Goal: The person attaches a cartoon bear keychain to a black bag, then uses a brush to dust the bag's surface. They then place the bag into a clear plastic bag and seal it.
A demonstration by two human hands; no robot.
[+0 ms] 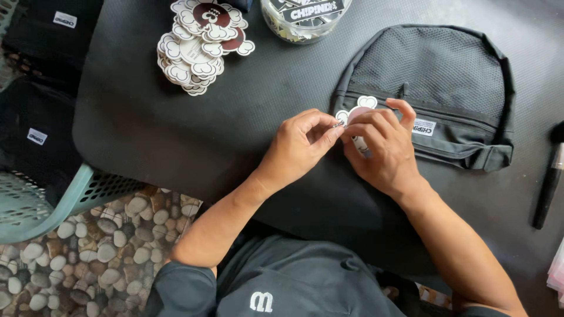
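Observation:
My right hand (382, 147) holds a white-edged, flower-shaped tag (359, 108) with a pinkish middle, right at the left edge of a small black backpack (435, 76). My left hand (299, 144) pinches a tiny metal piece (338, 124) against that tag with thumb and forefinger. The backpack lies flat on a dark table mat (176, 129), its mesh front and zip facing up. Most of the tag is hidden under my right fingers.
A pile of the same flower-shaped tags (200, 44) lies at the far left of the mat. A clear round tub (302, 17) stands at the far edge. A teal basket (35, 199) with black bags sits left. A black tool (549, 182) lies at right.

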